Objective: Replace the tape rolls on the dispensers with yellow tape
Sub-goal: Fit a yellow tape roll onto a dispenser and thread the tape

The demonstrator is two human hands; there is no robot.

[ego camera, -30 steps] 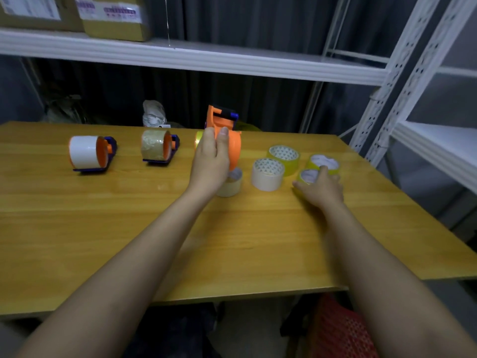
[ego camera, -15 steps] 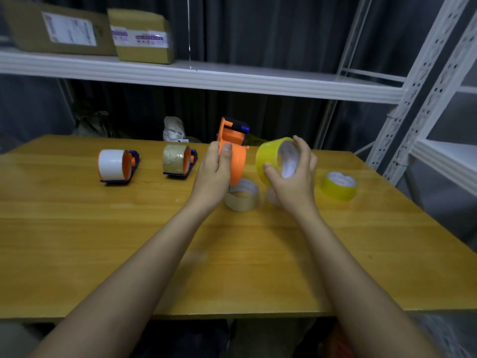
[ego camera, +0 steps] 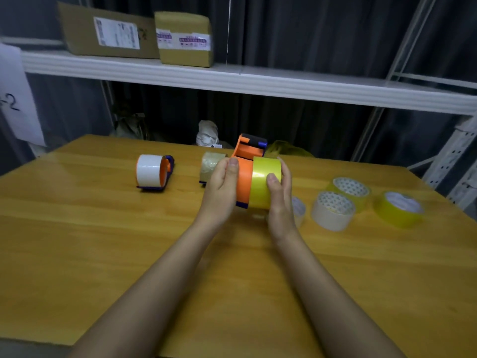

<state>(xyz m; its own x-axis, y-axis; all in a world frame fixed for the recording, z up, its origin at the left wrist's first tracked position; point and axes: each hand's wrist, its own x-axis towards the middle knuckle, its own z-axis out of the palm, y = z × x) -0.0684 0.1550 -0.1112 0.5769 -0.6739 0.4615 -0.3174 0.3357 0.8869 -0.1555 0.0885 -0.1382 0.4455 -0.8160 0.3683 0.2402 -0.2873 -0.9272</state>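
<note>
Above the middle of the wooden surface (ego camera: 77, 241), toward its far edge, the left hand (ego camera: 222, 188) grips the orange tape dispenser (ego camera: 244, 177), thumb laid along its orange side and fingers curled behind it; the dispenser's dark head with a blue tab points up and away. Against the dispenser's right side sits a yellow tape roll (ego camera: 264, 183), held by the right hand (ego camera: 280, 192), whose thumb presses the roll's near face while the fingers wrap over its far side; whether the roll is fully seated on the hub cannot be told. Toward the far left of the surface lies a second dispenser loaded with a white tape roll (ego camera: 148, 171). Between it and the left hand, partly hidden by that hand, lies a third dispenser carrying a brownish translucent roll (ego camera: 210, 165). Toward the right edge of the surface rest loose rolls lying flat: a cream roll (ego camera: 333, 211), a yellow roll (ego camera: 348, 188) just behind and touching it, and another yellow roll (ego camera: 398, 209) farther right, apart from both. A pale roll (ego camera: 299, 209) is mostly hidden behind the right wrist. Beyond the far edge, a white shelf (ego camera: 258, 83) carries two cardboard parcels (ego camera: 134, 34) with printed labels.
</note>
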